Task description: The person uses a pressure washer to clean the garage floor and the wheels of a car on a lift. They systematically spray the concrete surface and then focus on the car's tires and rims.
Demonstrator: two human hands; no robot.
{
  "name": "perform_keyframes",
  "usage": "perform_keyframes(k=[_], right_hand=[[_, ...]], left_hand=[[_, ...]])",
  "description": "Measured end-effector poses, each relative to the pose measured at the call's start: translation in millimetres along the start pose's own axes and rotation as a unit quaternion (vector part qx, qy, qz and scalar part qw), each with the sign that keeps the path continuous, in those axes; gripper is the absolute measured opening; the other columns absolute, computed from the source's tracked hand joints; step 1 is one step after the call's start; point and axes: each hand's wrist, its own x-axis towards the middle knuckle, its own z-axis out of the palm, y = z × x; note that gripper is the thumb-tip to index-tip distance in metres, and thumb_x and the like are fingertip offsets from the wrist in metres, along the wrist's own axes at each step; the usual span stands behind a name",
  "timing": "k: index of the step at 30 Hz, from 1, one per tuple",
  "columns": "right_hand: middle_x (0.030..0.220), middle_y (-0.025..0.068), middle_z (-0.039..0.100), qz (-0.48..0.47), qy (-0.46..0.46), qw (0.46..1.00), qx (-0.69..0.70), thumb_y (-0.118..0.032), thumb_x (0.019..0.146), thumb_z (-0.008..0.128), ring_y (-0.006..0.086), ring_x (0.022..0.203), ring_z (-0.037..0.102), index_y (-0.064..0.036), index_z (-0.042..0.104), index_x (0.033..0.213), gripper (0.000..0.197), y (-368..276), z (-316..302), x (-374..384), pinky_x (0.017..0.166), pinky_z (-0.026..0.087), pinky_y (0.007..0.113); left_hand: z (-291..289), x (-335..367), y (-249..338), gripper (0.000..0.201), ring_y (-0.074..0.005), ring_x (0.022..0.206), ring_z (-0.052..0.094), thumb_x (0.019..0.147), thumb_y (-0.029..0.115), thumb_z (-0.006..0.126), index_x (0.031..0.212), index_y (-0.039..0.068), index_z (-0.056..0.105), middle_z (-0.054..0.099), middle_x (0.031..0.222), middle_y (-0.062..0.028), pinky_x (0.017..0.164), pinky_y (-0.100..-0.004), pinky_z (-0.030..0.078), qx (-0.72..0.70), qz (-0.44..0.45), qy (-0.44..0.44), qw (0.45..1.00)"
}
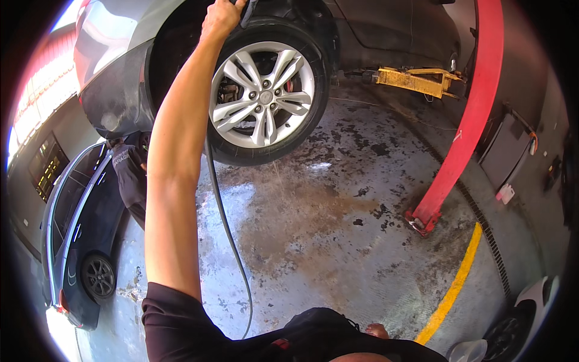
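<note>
My left arm stretches up across the front of a raised car to the top edge of the view. There my left hand (222, 19) is closed beside a dark object (248, 13), which is largely cut off by the frame. The hand is at the upper left of a silver alloy wheel (264, 96) with a black tyre (322, 78). The wheel is mounted, with its lug nuts visible round the hub. A dark hose (224, 220) hangs from behind my forearm to the floor; its upper end is hidden. Low by my body, only a bit of my right hand (377, 330) shows, fingers unclear.
A red lift post (461, 133) stands on the right, with a yellow lift arm (410, 81) under the car. Another person (128, 175) is beside a dark parked car (90, 235) at left. A yellow line (452, 289) and a drain grate (482, 232) cross the stained floor.
</note>
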Motion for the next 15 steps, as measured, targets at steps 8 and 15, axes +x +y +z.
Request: perform_keyframes(k=[8,15], right_hand=[[0.103,0.0113,0.066,0.198,0.066,0.978,-0.028,-0.023,0.097,0.062,0.036,0.089,0.071,-0.012,0.057,0.112,0.019,33.7,22.5,-3.6,0.077,0.057,0.056],[0.104,0.0124,0.067,0.172,0.002,0.973,-0.152,-0.028,0.093,0.066,0.0363,0.094,0.069,-0.0108,0.059,0.111,0.026,85.3,32.9,-46.1,0.082,0.055,0.054]], left_hand=[[-25.4,-5.6,1.2,0.065,-0.0317,0.066,0.072,0.094,0.06,0.061,0.12,0.001,0.067,0.073,0.086,-0.0189,0.059,-0.0409,0.059,0.013,-0.107,-0.092,0.99],[-39.6,-19.6,-17.5,0.06,-0.0369,0.101,0.066,0.094,0.057,0.062,0.119,0.003,0.069,0.069,0.113,-0.0207,0.087,-0.0455,0.052,-0.01,-0.129,-0.105,0.986]])
